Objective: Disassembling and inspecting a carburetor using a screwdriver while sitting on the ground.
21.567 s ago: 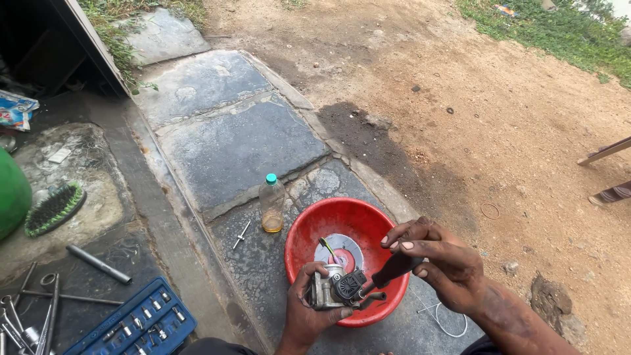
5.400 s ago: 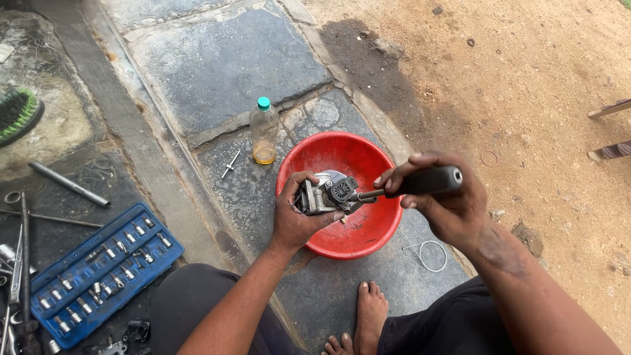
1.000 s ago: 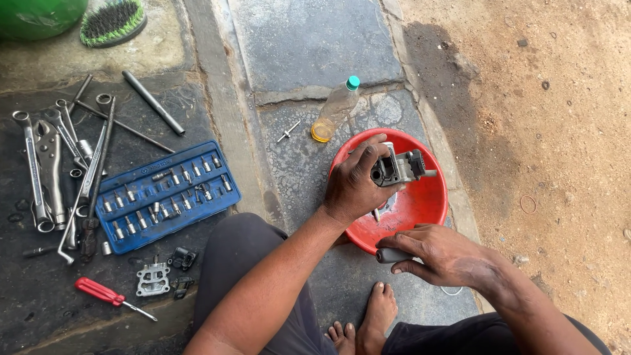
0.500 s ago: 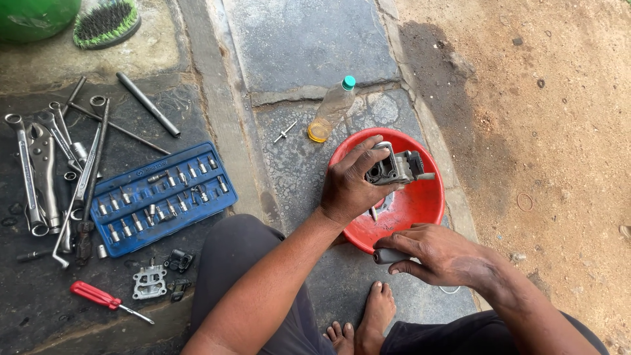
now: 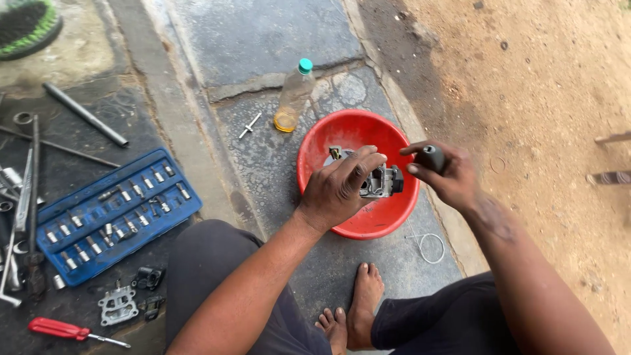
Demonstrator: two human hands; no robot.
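Left hand (image 5: 338, 190) fingers clamped on metal carburetor-like part (image 5: 380, 182), held over red basin (image 5: 315, 148). Right hand (image 5: 444, 174) fingers wrapped round dark tool handle (image 5: 432, 158). Step looks like working on part; next needs tool tip lined up.

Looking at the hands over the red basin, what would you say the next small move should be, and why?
Probably bring the black-handled tool in the right hand down to the grey metal part. The left hand holds that part over the red basin, and the tool's handle sits just beside it, its tip hidden. So the part seems steadied and ready.
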